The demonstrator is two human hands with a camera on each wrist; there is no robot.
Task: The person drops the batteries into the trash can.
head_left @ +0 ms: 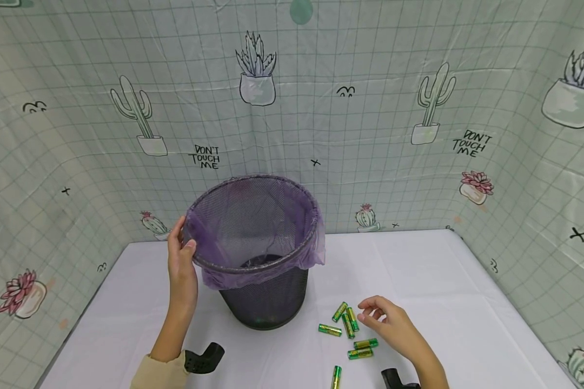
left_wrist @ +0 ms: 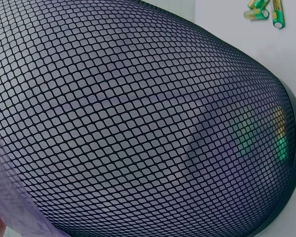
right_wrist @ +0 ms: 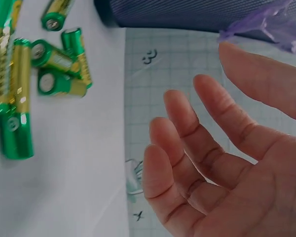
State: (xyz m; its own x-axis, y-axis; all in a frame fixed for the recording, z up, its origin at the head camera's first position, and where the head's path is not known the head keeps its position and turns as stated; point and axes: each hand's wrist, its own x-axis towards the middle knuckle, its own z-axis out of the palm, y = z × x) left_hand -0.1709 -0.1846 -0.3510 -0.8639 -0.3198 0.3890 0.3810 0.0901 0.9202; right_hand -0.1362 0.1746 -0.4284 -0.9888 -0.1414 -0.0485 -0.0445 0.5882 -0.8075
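Observation:
A black mesh wastebasket [head_left: 265,300] stands on the white table, lined with a purple plastic bag [head_left: 260,278] folded over its rim. My left hand [head_left: 181,270] holds the wastebasket at the left side of the rim, thumb toward the front. Its mesh wall [left_wrist: 128,118] fills the left wrist view, with blurred green and yellow patches showing through low down. To the right lie several green-and-gold batteries [head_left: 347,326]. Just beside them hovers my right hand [head_left: 386,321], its fingers loosely bent and apart. In the right wrist view nothing is in the palm [right_wrist: 256,197].
One battery [head_left: 337,376] lies apart near the front of the table [head_left: 394,265]. Behind and at both sides hangs a gridded cloth [head_left: 292,124] with cactus drawings. Black wrist mounts [head_left: 204,358] are strapped at both wrists.

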